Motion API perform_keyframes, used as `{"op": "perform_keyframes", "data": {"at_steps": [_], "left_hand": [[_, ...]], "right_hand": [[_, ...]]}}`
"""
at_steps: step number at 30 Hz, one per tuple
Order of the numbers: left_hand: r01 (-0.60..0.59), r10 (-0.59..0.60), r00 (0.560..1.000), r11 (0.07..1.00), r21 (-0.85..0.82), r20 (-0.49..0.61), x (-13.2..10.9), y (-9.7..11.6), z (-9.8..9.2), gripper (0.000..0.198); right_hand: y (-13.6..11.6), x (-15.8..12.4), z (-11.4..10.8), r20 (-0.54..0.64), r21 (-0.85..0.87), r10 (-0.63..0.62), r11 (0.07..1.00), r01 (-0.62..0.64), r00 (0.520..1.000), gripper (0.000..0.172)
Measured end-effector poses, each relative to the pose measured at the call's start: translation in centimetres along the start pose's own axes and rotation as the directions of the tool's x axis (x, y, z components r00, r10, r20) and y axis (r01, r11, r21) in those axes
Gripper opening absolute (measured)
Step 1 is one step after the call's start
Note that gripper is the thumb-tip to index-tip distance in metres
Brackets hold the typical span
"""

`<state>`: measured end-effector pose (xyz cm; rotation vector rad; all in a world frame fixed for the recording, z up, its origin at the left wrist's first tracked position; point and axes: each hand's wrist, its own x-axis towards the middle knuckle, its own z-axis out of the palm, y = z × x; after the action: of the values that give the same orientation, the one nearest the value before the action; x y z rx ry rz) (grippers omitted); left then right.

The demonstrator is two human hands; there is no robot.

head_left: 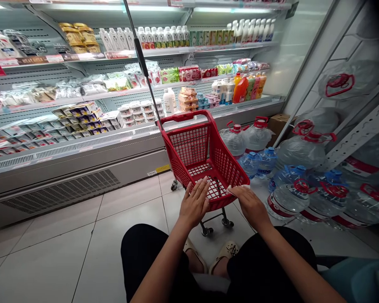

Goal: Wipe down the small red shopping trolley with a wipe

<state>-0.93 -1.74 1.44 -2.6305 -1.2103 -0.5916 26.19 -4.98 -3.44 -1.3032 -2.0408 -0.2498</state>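
Observation:
In front of my knees stands a small red plastic shopping cart (pixel 229 162) on castors, its mesh floor visible. A thin pole (pixel 141 57) with a black grip rises from the cart's far left corner. My left hand (pixel 194 204) is held flat with fingers stretched forward, over the cart's near edge as seen from here. Likewise my right hand (pixel 249 204) is open, palm down, its fingertips at the near right rim. Whether either hand touches the cart, I cannot tell. Neither holds anything.
Behind the cart runs a lit refrigerated display (pixel 113 94) stocked with yogurt cups, bottles and cartons. Large water bottles (pixel 287 200) with red handles crowd the floor on the right, beside a metal rack (pixel 362 126). Below are my cream clogs (pixel 225 252) on the tiled floor (pixel 113 244).

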Motion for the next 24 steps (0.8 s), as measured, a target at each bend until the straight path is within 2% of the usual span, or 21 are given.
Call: {"op": "perform_keyframes", "data": {"at_steps": [3,6,11,14,16,19,24], "left_hand": [[0.025,-0.025,1.000,1.000,0.002,-0.006,0.2,-0.8,0.1,0.070],[0.087,-0.087,0.996,0.996,0.014,-0.022,0.0,-2.4,0.1,0.069],[0.259,-0.258,0.965,0.965,0.025,-0.033,0.0,-5.7,-0.2,0.061],[0.326,-0.324,0.945,0.945,0.029,-0.050,-0.1,-5.8,-0.4,0.062],[0.283,-0.282,0.959,0.959,0.021,-0.040,-0.6,-5.0,-0.6,0.063],[0.186,-0.186,0.983,0.983,0.000,-0.009,-1.5,-3.7,-0.7,0.061],[0.189,-0.189,0.982,0.982,-0.005,0.005,-2.0,-4.3,-0.4,0.060]], "right_hand": [[-1.4,0.4,0.8,-0.025,0.026,0.053,0.998,-0.053,0.998,0.060],[-3.6,1.0,1.5,-0.029,0.028,0.044,0.999,-0.043,0.999,0.061],[-7.0,2.5,2.0,0.017,0.047,-0.079,0.996,0.079,0.997,0.065],[-8.3,2.8,2.2,0.050,0.070,-0.167,0.984,0.163,0.985,0.070],[-8.4,2.7,1.9,0.077,0.084,-0.223,0.973,0.217,0.972,0.071],[-7.2,2.3,0.7,0.128,0.106,-0.287,0.956,0.275,0.949,0.069],[-4.0,2.3,-1.4,0.138,0.093,-0.279,0.959,0.268,0.950,0.065]]}}
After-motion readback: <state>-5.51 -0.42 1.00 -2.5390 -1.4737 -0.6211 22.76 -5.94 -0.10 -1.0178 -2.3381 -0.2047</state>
